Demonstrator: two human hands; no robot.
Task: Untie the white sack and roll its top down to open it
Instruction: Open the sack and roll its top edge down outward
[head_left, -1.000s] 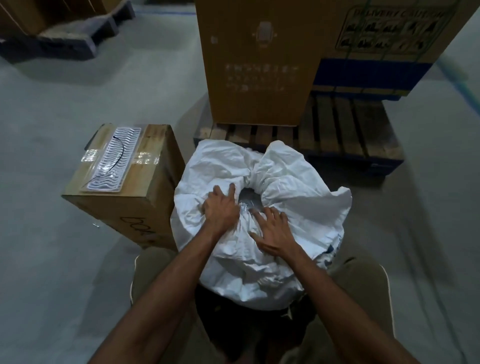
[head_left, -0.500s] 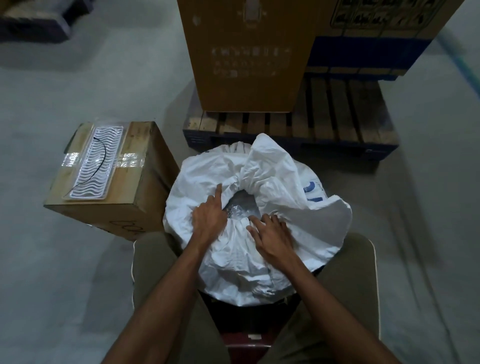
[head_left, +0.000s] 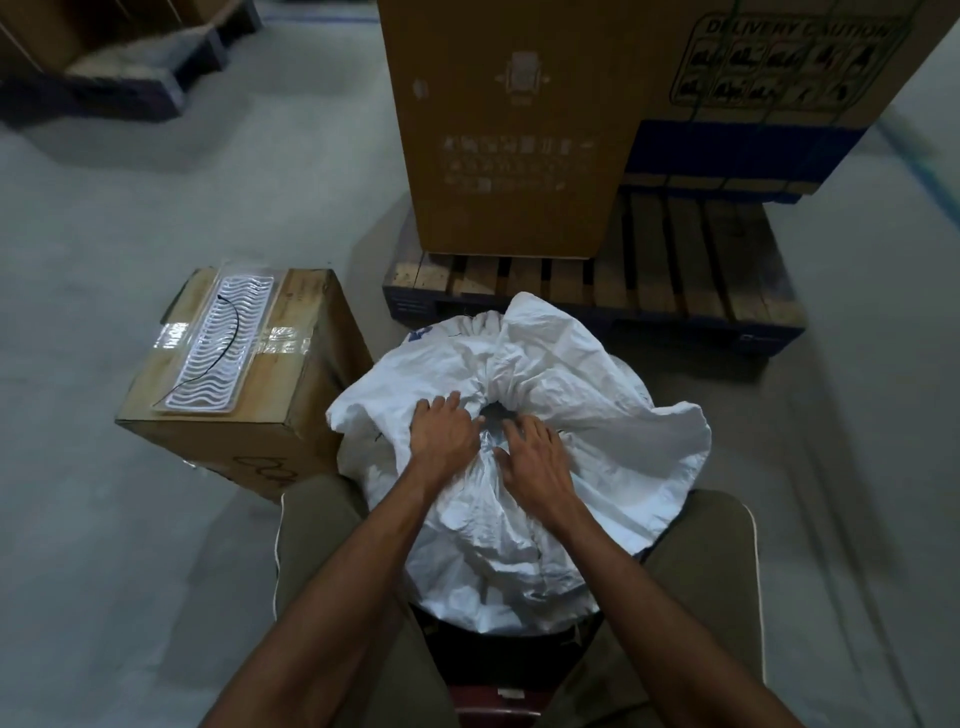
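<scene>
the white sack (head_left: 545, 415) is seen standing on the floor between the person's knees, just in front of a wooden pallet (head_left: 675, 270) and right beside a small cardboard box (head_left: 249, 415) on the left. its top is gathered into wrinkled folds around a small dark mouth at the middle, with loose fabric flaring out to the right and back. the left hand (head_left: 441, 441) is laid on the left rim of the mouth, fingers bent and pressed into the bunched cloth, which appears to be pinched there. the right hand (head_left: 537, 457) is spread on the near right side of the mouth, fingers splayed flat over the fabric; whether cloth is actually gripped under it cannot be told. a clear ribbed plastic tray (head_left: 208, 353) with a thin black tie (head_left: 228, 332) across it is seen lying on the small box. a tall cardboard carton (head_left: 509, 130) is stood on the pallet.
</scene>
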